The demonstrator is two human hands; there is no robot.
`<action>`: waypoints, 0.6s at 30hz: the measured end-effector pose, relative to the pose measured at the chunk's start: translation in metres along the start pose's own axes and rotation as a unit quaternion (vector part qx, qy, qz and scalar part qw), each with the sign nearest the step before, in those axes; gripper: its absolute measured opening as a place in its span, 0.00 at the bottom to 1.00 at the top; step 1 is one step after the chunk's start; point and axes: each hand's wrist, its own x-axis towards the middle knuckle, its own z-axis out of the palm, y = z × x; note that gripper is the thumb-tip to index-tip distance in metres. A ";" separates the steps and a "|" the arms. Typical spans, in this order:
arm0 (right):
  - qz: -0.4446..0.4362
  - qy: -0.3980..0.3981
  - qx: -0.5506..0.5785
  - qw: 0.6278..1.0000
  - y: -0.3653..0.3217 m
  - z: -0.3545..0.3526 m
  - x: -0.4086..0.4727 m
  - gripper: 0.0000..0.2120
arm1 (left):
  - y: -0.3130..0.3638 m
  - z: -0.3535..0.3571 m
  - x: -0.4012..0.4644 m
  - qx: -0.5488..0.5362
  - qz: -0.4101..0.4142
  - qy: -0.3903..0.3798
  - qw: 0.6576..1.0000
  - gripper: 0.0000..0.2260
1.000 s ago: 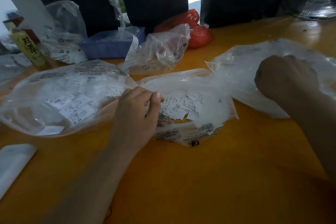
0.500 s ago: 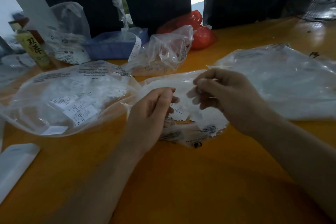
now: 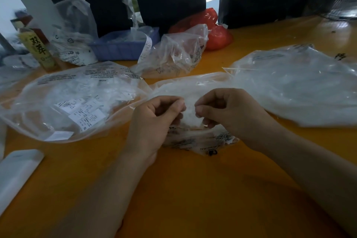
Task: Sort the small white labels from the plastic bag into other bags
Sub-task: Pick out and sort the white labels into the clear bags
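White labels being pinched over the middle bag

Left hand and right hand are both pinching a blurred white label at frame centre.

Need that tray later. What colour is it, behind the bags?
Blue tray, clearest in the head view.

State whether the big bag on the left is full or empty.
Partly full: the left bag holds printed white labels visible through its clear plastic, lying flat on the table.
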 end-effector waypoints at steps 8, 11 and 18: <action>-0.075 0.041 -0.177 0.980 -0.001 0.002 0.000 0.04 | 0.000 0.001 -0.004 0.034 -0.023 -0.080 0.996 0.15; -0.038 0.015 -0.131 0.991 -0.001 0.003 0.000 0.10 | 0.000 0.001 -0.002 -0.002 -0.027 -0.044 0.999 0.09; -0.013 0.008 -0.120 0.993 0.000 0.004 0.002 0.10 | 0.000 -0.002 0.001 -0.086 -0.054 -0.028 0.994 0.12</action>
